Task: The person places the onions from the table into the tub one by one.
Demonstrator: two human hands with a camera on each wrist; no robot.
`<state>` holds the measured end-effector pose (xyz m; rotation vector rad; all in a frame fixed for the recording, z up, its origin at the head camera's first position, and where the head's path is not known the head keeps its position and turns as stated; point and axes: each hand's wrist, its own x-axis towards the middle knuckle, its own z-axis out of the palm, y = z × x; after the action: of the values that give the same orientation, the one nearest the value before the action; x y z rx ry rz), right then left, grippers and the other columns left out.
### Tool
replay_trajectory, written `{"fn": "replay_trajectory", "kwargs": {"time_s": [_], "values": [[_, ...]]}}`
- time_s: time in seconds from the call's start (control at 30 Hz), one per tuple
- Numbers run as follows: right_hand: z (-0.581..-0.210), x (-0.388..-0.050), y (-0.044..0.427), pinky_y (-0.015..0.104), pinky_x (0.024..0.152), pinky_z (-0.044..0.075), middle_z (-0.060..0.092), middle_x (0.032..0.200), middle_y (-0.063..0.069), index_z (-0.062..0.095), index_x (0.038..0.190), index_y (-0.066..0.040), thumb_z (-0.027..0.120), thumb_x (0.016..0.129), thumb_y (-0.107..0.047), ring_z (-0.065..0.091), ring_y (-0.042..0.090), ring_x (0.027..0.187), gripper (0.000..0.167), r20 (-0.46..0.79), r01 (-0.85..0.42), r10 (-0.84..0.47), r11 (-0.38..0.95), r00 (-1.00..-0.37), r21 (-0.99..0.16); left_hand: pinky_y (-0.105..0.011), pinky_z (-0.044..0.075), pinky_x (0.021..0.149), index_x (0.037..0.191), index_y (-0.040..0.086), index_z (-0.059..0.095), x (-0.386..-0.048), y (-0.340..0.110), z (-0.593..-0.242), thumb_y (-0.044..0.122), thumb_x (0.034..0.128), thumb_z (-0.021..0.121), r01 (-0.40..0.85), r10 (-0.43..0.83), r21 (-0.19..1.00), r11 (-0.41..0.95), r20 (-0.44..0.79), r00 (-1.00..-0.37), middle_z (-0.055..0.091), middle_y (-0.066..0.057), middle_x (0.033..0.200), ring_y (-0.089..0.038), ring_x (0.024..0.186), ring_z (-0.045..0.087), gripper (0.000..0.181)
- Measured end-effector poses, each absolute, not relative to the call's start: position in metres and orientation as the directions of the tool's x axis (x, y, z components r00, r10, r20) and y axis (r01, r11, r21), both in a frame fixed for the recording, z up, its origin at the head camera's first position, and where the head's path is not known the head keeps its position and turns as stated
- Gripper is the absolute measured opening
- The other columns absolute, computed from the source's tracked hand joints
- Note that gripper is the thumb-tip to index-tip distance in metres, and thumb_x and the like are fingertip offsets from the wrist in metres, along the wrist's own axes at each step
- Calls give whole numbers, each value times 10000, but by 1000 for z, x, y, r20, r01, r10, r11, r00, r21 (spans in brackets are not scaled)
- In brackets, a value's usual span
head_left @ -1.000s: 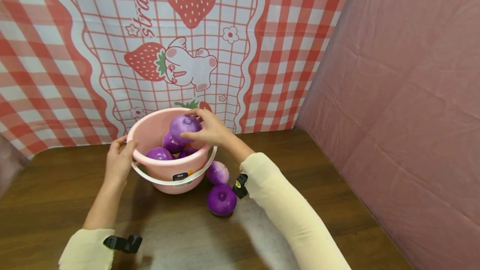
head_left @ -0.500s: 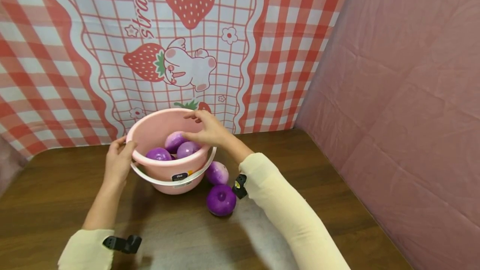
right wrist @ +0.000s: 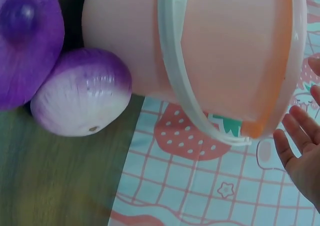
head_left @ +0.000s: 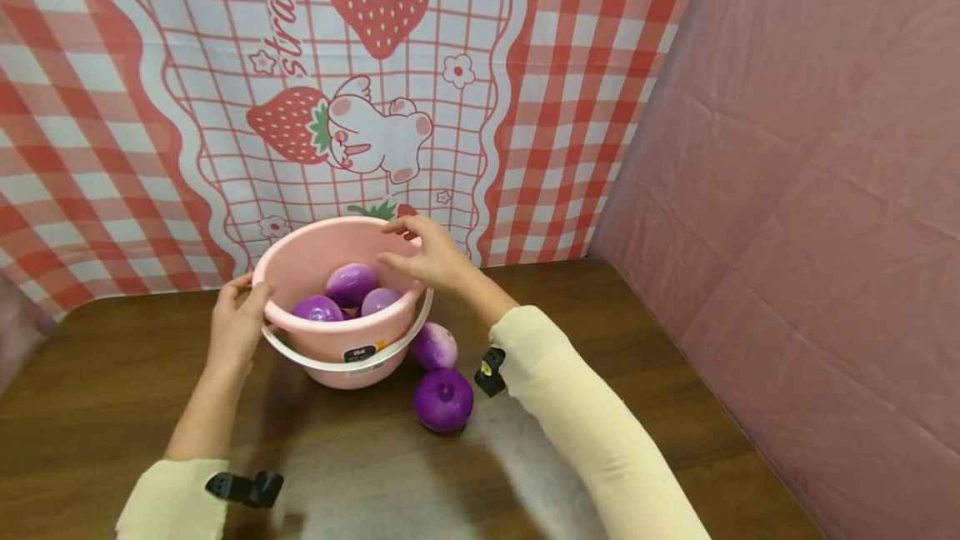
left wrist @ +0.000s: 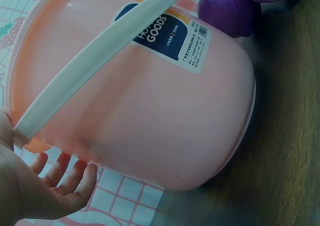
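Observation:
A pink bucket (head_left: 322, 344) with a white handle (left wrist: 95, 61) stands on the table. Its rim is gripped on the left side by my left hand (head_left: 238, 319), thumb over the edge and fingers along the outer wall. Inside lie several purple onions (head_left: 351, 284), partly hidden by the front wall. My right hand (head_left: 433, 255) hovers at the right rim, fingers spread and holding nothing. Against the bucket's right side rests a purple-and-white onion (right wrist: 82, 93); a darker purple onion (head_left: 444, 400) sits in front of it.
Behind the bucket hangs a red-and-white checked cloth (head_left: 570, 107) with strawberry prints. A pink cloth wall (head_left: 810, 190) closes off the right side. The brown wooden table (head_left: 345, 465) extends in front and to both sides.
The right hand let go of an onion into the bucket and drew slightly right and up towards the rim. Onions inside shifted a little. The left hand stayed on the rim.

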<state>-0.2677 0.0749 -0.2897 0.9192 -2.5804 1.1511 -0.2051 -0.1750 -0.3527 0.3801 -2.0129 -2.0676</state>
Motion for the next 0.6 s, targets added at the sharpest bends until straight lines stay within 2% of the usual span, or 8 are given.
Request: {"fn": "replay_trajectory", "kwargs": {"time_s": [0.27,0.47,0.6], "values": [[-289,-268,96,337,947,485,619,1165,49,621,1159,-97,685,836,-275,550,214,1084,375,391,-547,-383,555,-837,-627,-113,520,549,1403,-7,307,-206,-176,-354,209,906,504,-16,-339,1000,-22,-22,-941,488,-10,1065,28,695,544,577],[-295,-270,112,380,955,486,598,1209,73,608,1180,-99,661,854,-304,534,230,1107,389,370,-500,-337,554,-866,-665,-115,524,551,1411,-6,301,-205,-176,-353,213,907,502,-14,-338,1000,-11,-17,-941,484,-14,1057,29,691,541,585],[-302,-270,122,369,931,500,605,1196,56,611,1174,-102,661,850,-325,548,245,1099,397,367,-485,-317,569,-875,-664,-113,526,555,1409,-9,303,-205,-176,-353,217,907,498,-11,-336,1000,5,-9,-942,483,-32,1070,32,693,537,584]]}}
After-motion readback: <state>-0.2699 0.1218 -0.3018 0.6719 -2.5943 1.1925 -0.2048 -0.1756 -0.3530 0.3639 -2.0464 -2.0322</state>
